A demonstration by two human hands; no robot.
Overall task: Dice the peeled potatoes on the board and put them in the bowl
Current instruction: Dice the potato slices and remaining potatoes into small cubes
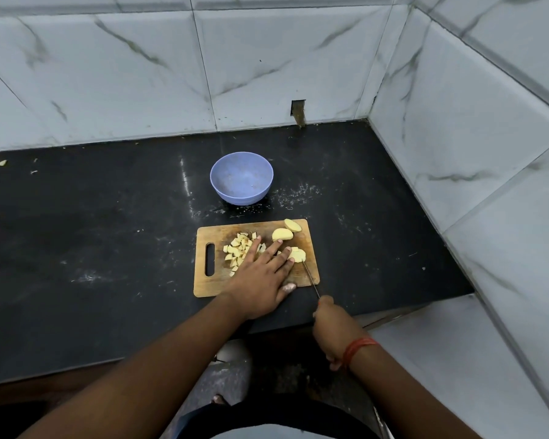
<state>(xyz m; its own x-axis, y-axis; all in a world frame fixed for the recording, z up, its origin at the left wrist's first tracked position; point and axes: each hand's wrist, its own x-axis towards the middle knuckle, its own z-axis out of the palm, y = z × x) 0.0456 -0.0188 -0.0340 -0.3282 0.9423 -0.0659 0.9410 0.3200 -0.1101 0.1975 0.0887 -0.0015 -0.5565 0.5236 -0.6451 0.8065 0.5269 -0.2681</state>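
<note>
A wooden cutting board (309, 274) lies on the black counter. A pile of diced potato (236, 247) sits on its left half. Two larger peeled pieces (282, 234) lie at its far right corner. My left hand (263, 277) lies flat on the board with straight fingers, its fingertips touching a partly cut potato piece (298, 254). My right hand (333, 327) grips the handle of a knife (311, 282), whose thin blade reaches to that piece. A blue bowl (241, 178) stands behind the board with nothing visible inside.
The black counter (108, 242) runs left, with scraps and white specks on it. Tiled walls close the back and the right side. A small potato scrap (1, 162) lies at the far left by the wall. The counter's front edge is below my hands.
</note>
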